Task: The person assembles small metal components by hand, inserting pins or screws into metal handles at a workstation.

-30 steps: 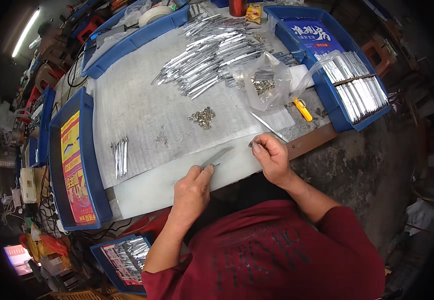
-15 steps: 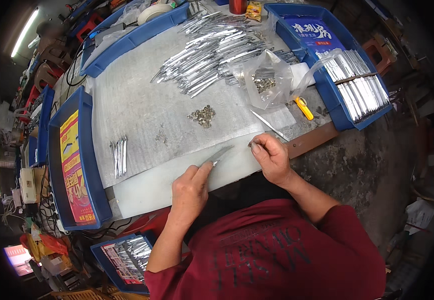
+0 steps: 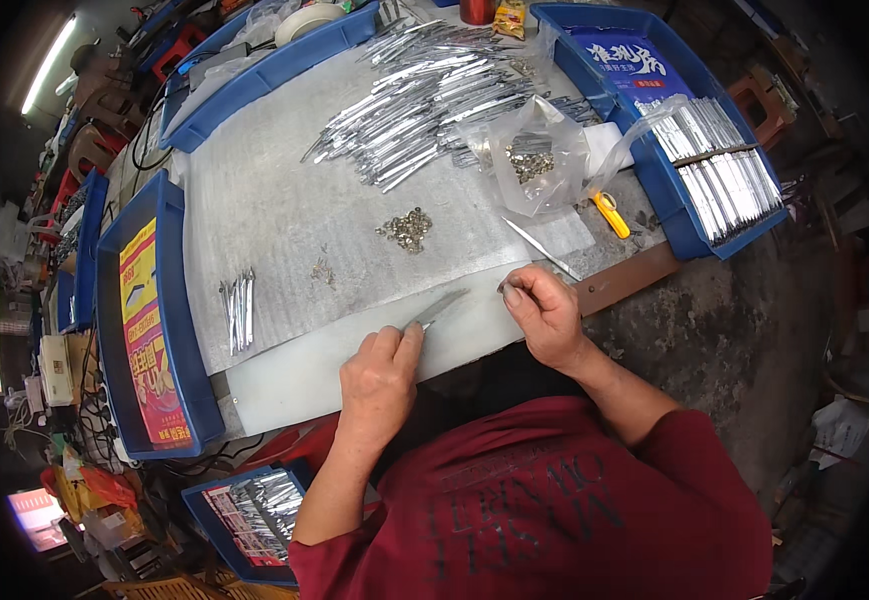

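Observation:
My left hand is closed at the near edge of a pale work board, thumb and index finger pinching a slim silvery metal piece of which just the tip shows. A grey streak lies on the board beyond those fingertips; whether it is a mark or part of a strip I cannot tell. To the right, my right hand hovers over the board's right end, thumb and forefinger pinched on something small and dark that I cannot make out. Beyond both hands, a small pile of brassy metal bits rests on the grey sheet.
Silvery strips heap at the back; several more lie at left. A clear bag of metal bits stands near a yellow-handled tool. Blue trays flank the table, the right one filled with strips, the left one card-lined.
My left hand has shifted very slightly left, and its pinch looks a little changed. The right hand stays in almost the same place.

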Motion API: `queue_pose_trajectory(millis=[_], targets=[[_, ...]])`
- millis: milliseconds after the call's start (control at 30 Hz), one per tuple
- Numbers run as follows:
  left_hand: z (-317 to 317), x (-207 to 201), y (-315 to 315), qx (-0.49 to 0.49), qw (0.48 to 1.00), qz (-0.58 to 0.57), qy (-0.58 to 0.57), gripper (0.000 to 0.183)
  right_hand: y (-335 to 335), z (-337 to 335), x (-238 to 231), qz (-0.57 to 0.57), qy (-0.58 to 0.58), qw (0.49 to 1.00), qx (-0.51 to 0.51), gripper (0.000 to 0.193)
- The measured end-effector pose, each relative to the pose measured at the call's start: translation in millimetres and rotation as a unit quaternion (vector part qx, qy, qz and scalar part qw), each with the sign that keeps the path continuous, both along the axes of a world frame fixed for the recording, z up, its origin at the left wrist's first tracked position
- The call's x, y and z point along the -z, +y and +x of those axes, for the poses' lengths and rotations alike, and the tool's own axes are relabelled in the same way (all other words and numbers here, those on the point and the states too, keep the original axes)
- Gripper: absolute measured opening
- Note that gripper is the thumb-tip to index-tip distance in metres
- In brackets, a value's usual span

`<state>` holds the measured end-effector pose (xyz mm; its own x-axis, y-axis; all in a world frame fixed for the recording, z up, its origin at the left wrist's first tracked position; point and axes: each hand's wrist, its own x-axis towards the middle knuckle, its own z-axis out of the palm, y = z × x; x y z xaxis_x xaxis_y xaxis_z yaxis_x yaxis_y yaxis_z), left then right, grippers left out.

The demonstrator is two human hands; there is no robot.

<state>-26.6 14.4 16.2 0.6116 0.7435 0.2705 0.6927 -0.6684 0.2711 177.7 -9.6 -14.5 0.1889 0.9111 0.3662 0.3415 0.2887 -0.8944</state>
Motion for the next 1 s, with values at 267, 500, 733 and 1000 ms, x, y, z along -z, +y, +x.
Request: queue_pose_trajectory(millis=[267, 500, 733, 1000], targets=[[-0.7, -1.1, 0.3, 0.006, 1.000, -0.016, 0.010, 0.037, 0.0, 0.5, -0.6, 0.003, -0.007, 1.000, -0.006, 0.009], [-2.4, 1.3, 1.0, 0.027, 0.999, -0.037, -0.008, 0.040, 0.0, -0.5, -2.9, 0.000, -0.012, 1.000, -0.002, 0.008], [-4.8, 3.9, 1.7, 0.023, 0.994, -0.079, -0.073, 0.036, 0.3, -0.2, -0.4, 0.008, -0.021, 1.000, -0.001, 0.008], [-6.1, 5.1, -3.4, 0.004, 0.991, -0.079, -0.105, 0.032, 1.3, -0.3, -2.5, 0.017, -0.030, 0.999, 0.005, 0.006]])
